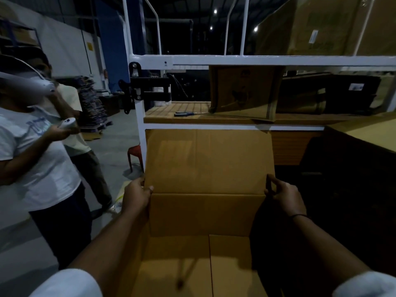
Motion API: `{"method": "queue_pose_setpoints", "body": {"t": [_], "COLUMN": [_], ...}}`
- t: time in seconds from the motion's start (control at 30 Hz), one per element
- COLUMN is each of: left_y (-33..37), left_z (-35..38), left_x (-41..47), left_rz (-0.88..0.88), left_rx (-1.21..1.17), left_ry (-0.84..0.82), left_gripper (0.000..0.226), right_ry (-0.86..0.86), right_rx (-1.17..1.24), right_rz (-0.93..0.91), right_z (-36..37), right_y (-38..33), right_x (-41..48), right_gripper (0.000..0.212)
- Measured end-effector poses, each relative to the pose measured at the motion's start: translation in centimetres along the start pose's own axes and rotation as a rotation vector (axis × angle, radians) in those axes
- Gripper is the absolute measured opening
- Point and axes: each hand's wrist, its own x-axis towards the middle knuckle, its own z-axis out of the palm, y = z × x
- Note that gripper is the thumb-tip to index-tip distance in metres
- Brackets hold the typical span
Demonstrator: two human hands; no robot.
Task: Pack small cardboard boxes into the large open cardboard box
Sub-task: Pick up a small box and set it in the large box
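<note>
Fig. | large open brown cardboard box (203,215): near centre, mouth upward | left hand (137,197) grips and right hand (284,195) pinches the side edges of its upright far flap (207,161) | we judge: fold it fully back, evenly, clearing the mouth.

The large cardboard box (203,215) stands open with its far flap (207,161) upright. The left hand (136,194) grips the flap's left edge and the right hand (282,195) pinches its right edge. Beyond, a flattened carton (244,93) leans on the wooden counter (162,116), near a blue-handled tool (184,114).
</note>
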Motion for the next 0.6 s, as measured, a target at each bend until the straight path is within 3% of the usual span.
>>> {"method": "queue_pose_setpoints", "body": {"t": [0.17, 0.23, 0.33, 0.43, 0.6], "left_y": [0.4, 0.2, 0.1, 1.0, 2.0], "left_z": [-0.6, -0.9, -1.2, -1.3, -1.7], "left_x": [-0.7, -1.2, -3.1, -6.3, -11.9], "left_rz": [0.002, 0.051, 0.145, 0.233, 0.219], "left_rx": [0.044, 0.254, 0.550, 0.566, 0.544], "left_ry": [0.006, 0.023, 0.065, 0.035, -0.104], "left_gripper": [0.040, 0.045, 0.068, 0.072, 0.067], "right_ry": [-0.079, -0.141, -0.072, -0.048, -0.142], "right_rx": [-0.122, -0.319, -0.444, -0.420, -0.389], "right_rz": [0.025, 0.022, -0.037, -0.052, -0.097], "right_z": [-1.1, -1.6, -1.9, -2.2, -3.3], "right_y": [-0.8, -1.3, -2.2, -3.2, -4.8], "right_x": [-1.0, -2.0, -4.4, -7.3, -12.4], "right_gripper": [0.067, 0.079, 0.090, 0.087, 0.079]}}
